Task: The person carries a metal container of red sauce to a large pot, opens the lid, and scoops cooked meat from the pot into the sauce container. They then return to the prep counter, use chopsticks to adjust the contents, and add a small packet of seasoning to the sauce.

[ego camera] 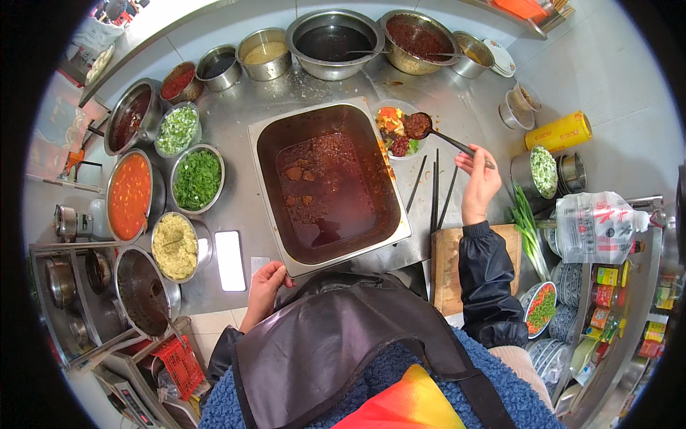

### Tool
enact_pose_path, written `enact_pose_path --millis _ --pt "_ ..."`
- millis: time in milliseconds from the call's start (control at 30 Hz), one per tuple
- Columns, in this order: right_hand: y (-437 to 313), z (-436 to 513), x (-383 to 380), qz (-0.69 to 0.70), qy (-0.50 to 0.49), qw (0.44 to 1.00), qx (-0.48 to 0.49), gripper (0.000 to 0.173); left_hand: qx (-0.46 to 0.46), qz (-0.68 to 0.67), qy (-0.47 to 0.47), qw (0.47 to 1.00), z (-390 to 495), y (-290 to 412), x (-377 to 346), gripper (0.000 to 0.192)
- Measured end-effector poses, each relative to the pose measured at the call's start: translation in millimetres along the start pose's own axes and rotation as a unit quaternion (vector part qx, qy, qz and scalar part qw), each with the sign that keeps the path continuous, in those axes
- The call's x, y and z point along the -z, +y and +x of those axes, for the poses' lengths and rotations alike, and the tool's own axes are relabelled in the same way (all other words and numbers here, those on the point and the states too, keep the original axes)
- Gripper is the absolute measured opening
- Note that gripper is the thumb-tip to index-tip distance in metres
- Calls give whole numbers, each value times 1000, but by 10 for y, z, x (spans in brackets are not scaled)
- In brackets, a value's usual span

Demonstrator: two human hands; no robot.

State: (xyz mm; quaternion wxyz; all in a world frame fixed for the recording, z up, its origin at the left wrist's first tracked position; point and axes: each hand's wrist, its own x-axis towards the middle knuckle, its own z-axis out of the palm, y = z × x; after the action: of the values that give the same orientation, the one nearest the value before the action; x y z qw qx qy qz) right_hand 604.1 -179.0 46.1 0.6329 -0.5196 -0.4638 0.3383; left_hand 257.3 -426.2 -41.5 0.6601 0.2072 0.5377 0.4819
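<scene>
My right hand (478, 179) grips the black handle of a ladle (454, 142). Its bowl, full of dark red minced sauce (416, 125), is held over a clear plastic bowl (423, 146). In that bowl lie tomato and egg (390, 119), red beans or a similar dark red topping (399, 146), and some green leaf. A deep rectangular steel pan (403, 228) of dark red oily sauce (332, 198) sits tilted before me. At the pan's near left corner is my left hand (272, 281), its thumb and fingers on the rim.
Steel basins of sauces, including a large dark one (335, 43), line the back. Chopped herbs (196, 178), tomato soup (129, 195) and yellow paste (174, 246) stand left, beside a phone (230, 261). Chopsticks (434, 193), a wooden chopping board (447, 279) and scallions (530, 230) lie right.
</scene>
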Motion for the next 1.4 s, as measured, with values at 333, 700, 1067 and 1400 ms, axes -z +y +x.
enact_pose_path --millis 333,700,1067,1400 --pt "37 -60 -17 -242 -171 941 165 17 4 0 8 1000 -4 -14 -1 16" --pt "-57 -161 -65 -150 -99 972 149 17 3 9 -5 1000 -4 34 -11 17" --pt "-793 -825 -51 -23 -63 998 -5 33 22 2 -44 999 7 87 26 18" --pt "69 -868 -212 -141 -147 965 -166 29 28 7 -94 995 48 112 72 19"
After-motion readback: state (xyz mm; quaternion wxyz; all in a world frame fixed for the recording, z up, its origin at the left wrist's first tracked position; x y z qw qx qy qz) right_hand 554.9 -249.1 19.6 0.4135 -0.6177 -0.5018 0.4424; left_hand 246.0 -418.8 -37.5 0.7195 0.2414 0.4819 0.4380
